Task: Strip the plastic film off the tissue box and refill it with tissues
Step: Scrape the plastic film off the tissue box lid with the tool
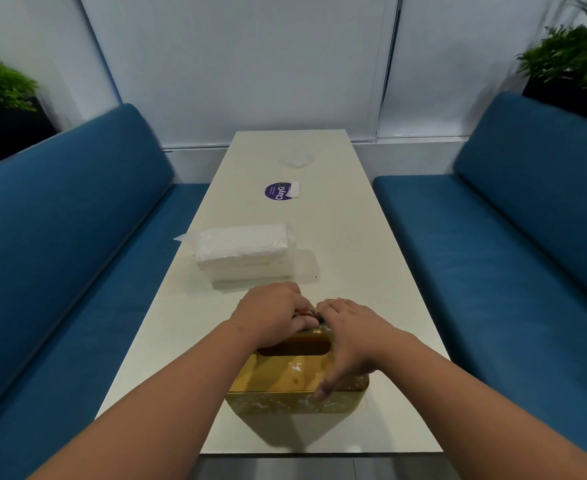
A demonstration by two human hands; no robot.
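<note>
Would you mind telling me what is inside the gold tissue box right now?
Through the slot of the gold tissue box only darkness shows, no tissue poking out. The interior is otherwise hidden by its top and both hands.
</note>
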